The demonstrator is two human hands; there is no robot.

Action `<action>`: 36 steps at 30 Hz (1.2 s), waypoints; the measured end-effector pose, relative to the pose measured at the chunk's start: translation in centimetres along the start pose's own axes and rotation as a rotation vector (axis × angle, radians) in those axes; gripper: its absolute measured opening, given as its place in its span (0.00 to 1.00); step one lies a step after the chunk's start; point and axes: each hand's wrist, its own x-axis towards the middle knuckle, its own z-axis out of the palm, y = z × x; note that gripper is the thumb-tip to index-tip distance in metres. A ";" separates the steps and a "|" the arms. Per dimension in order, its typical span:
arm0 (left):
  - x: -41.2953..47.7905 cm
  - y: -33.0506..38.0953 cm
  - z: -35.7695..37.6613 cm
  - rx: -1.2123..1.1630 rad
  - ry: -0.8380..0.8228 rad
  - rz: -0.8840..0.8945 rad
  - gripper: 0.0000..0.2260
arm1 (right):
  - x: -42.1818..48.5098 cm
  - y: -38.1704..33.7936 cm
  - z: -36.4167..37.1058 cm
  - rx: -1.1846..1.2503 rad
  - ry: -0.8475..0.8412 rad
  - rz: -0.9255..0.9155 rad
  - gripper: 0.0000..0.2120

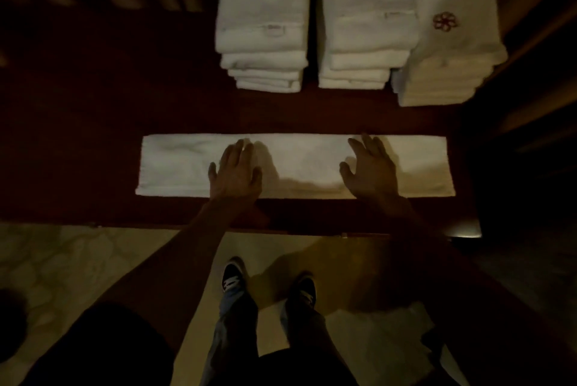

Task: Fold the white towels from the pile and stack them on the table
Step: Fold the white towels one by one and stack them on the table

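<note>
A white towel (175, 164), folded into a long narrow strip, lies across the dark red table (93, 123) near its front edge. My left hand (235, 171) rests flat on the strip left of its middle, fingers straight. My right hand (370, 167) lies flat right of the middle, fingers spread. Behind the strip stand three stacks of folded white towels: a left stack (262, 26) with a blue flower emblem, a middle stack (365, 26) with a red flower, and a right stack (449, 51) with a red flower, set slightly askew.
The table's front edge (156, 225) runs across the view above a pale patterned floor (78, 260). My feet in dark shoes (232, 275) stand below the edge. A pale cloth heap (384, 345), dimly lit, lies on the floor at lower right.
</note>
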 end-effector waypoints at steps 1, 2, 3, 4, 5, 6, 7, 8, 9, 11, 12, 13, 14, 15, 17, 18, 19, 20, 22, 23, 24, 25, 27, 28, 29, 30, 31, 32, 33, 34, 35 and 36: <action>0.0 -1.6 -0.7 0.021 -0.006 -0.007 0.29 | 0.1 -1.5 0.3 -0.004 -0.016 -0.010 0.29; -0.1 -3.0 -1.3 0.040 -0.017 -0.009 0.29 | 0.0 -3.0 0.8 -0.005 -0.029 -0.013 0.29; 0.0 -4.0 -1.9 0.054 -0.027 -0.001 0.29 | -0.1 -4.3 1.2 -0.003 -0.031 -0.012 0.29; 0.3 -4.7 -2.4 0.063 -0.034 0.014 0.29 | -0.3 -5.4 1.6 -0.002 -0.028 -0.009 0.29; 0.6 -5.0 -2.8 0.065 -0.037 0.034 0.29 | -0.5 -6.3 1.9 -0.003 -0.022 0.000 0.29; 1.1 -5.0 -3.1 0.063 -0.034 0.060 0.29 | -0.6 -6.8 2.1 -0.001 -0.017 0.019 0.30; 1.6 -4.8 -3.4 0.058 -0.026 0.096 0.29 | -0.8 -7.2 2.1 0.009 -0.013 0.042 0.30; 2.1 -4.5 -3.6 0.052 -0.018 0.145 0.28 | -1.1 -7.3 2.0 0.021 -0.007 0.063 0.30; 2.8 -3.9 -3.6 0.045 -0.023 0.200 0.28 | -1.4 -7.2 1.8 0.032 0.002 0.082 0.31; 4.2 -2.1 -3.4 0.020 -0.047 0.289 0.28 | -2.1 -6.5 1.2 0.051 0.055 0.118 0.31; 4.8 -1.0 -3.1 0.011 -0.062 0.334 0.28 | -2.6 -5.7 0.9 0.058 0.096 0.142 0.30; 5.3 0.3 -2.8 0.003 -0.071 0.380 0.27 | -3.1 -5.0 0.6 0.074 0.131 0.183 0.29; 5.9 1.6 -2.3 0.000 -0.077 0.431 0.26 | -3.5 -4.2 0.1 0.097 0.164 0.238 0.29; 6.4 3.1 -1.6 -0.007 -0.086 0.481 0.26 | -4.0 -3.2 -0.4 0.125 0.193 0.297 0.28; 7.0 6.3 -0.4 -0.021 -0.134 0.555 0.25 | -5.1 -1.3 -1.4 0.187 0.237 0.436 0.27; 7.3 7.9 0.3 -0.019 -0.159 0.594 0.25 | -5.6 -0.2 -1.9 0.220 0.256 0.508 0.26; 7.6 9.6 1.0 -0.016 -0.183 0.629 0.25 | -5.9 1.0 -2.2 0.257 0.276 0.567 0.25; 7.9 11.4 1.6 -0.018 -0.201 0.661 0.24 | -6.2 2.1 -2.6 0.293 0.288 0.621 0.25; 8.4 14.8 3.2 -0.029 -0.233 0.704 0.23 | -6.5 4.7 -2.6 0.353 0.293 0.706 0.23; 8.6 16.5 4.1 -0.027 -0.244 0.721 0.23 | -6.6 6.0 -2.5 0.381 0.295 0.738 0.23; 8.8 18.0 5.0 -0.021 -0.259 0.733 0.23 | -6.5 7.4 -2.3 0.407 0.296 0.774 0.22; 9.1 19.6 5.9 -0.011 -0.275 0.739 0.23 | -6.4 8.8 -2.2 0.435 0.308 0.804 0.22; 9.9 22.7 7.7 0.001 -0.312 0.741 0.23 | -6.0 11.2 -2.4 0.497 0.315 0.878 0.21; 10.3 24.1 8.5 0.003 -0.321 0.742 0.23 | -5.7 12.2 -2.5 0.515 0.301 0.908 0.21; 10.7 25.6 9.3 0.008 -0.329 0.746 0.23 | -5.3 13.3 -2.7 0.531 0.283 0.926 0.22; 11.1 26.9 10.0 0.014 -0.333 0.749 0.23 | -4.9 14.2 -2.8 0.541 0.264 0.938 0.22; 11.5 28.2 10.6 0.021 -0.335 0.751 0.24 | -4.5 15.0 -2.6 0.548 0.261 0.941 0.23; 11.8 29.4 11.2 0.029 -0.329 0.753 0.24 | -4.0 15.5 -2.6 0.558 0.258 0.955 0.23; 12.1 30.6 11.7 0.037 -0.318 0.749 0.24 | -3.6 15.9 -2.6 0.564 0.254 0.968 0.23; 12.3 31.5 12.2 0.046 -0.309 0.740 0.24 | -3.1 16.1 -2.6 0.566 0.248 0.979 0.23; 12.4 32.3 12.5 0.055 -0.302 0.728 0.24 | -2.7 16.3 -2.4 0.575 0.242 0.987 0.22; 12.5 33.0 12.8 0.061 -0.297 0.712 0.24 | -2.3 16.5 -2.3 0.596 0.230 0.998 0.20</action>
